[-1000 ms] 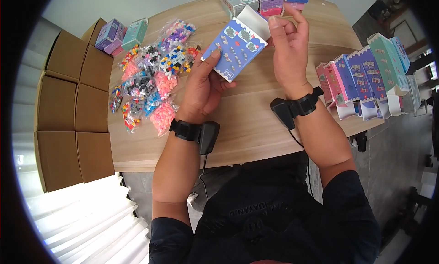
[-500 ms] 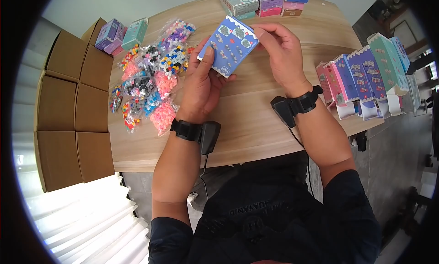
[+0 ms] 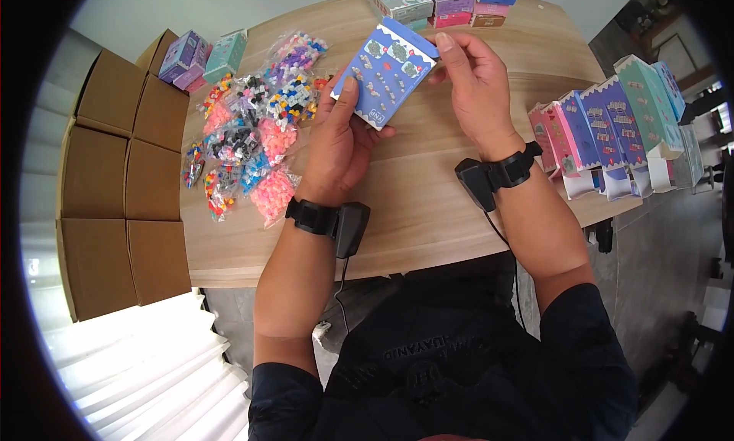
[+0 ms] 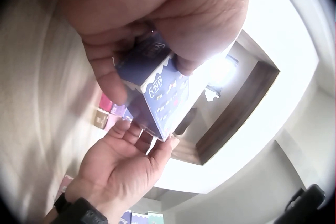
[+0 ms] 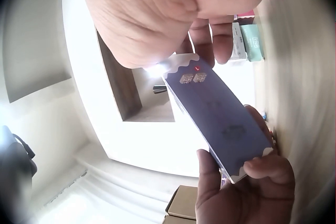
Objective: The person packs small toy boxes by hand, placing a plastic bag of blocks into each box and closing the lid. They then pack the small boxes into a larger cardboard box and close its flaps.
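Note:
My left hand [image 3: 342, 139] grips a blue-purple toy-brick box [image 3: 390, 74] near its lower end, thumb across the printed front and fingers behind. The box is held tilted above the table, its upper end leaning away. A narrow blue strip of the end flap [image 3: 413, 34] shows along its top edge. My right hand [image 3: 482, 93] is at the upper right corner, thumb tip beside the flap and the other fingers loosely bent. In the left wrist view the right hand's fingertips [image 4: 123, 125] meet the box's far end. The right wrist view shows the box's plain narrow side.
Several clear bags of coloured bricks [image 3: 264, 128] lie on the table's left. Brown cartons [image 3: 95, 173] stand along the left edge. Closed boxes [image 3: 397, 5] are stacked at the back; another pair [image 3: 183, 59] sits back left. Boxes with open flaps [image 3: 604, 131] line the right edge.
The white flap that stood up at the box's end has folded down. My right hand moved in to that end, and most recently its thumb shifted slightly up; the left hand keeps its grip.

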`<state>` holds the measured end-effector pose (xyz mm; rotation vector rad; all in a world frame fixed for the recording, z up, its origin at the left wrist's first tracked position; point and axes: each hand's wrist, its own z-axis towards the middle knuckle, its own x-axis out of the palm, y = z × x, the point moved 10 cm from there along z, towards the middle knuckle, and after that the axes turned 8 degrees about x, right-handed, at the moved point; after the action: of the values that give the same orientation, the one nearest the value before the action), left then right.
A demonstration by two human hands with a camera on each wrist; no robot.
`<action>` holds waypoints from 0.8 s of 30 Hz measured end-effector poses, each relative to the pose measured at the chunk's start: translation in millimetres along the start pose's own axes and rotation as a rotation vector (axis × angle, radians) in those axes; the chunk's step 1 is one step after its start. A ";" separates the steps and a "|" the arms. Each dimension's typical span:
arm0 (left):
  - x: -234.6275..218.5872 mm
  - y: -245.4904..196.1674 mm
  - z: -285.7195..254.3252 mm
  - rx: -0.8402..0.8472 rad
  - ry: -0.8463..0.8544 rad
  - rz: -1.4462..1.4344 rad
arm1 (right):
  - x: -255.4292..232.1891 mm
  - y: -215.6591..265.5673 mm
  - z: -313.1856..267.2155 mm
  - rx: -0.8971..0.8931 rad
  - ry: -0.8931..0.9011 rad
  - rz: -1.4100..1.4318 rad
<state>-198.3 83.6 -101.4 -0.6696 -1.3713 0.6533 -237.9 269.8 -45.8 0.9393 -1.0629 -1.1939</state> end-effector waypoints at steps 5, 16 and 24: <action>-1.5 -0.1 -0.6 -0.005 -0.007 -0.011 | 4.5 4.5 -3.2 -0.041 0.022 -0.080; 4.8 -3.8 -1.4 0.048 0.017 0.058 | 6.3 12.4 -4.0 -0.067 0.054 -0.076; 3.5 -4.5 -1.4 0.076 0.016 0.129 | 3.3 3.1 -3.3 0.023 0.030 0.015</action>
<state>-196.5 83.3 -95.9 -0.7052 -1.2898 0.7978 -233.7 267.1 -43.2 0.9630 -1.0600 -1.1542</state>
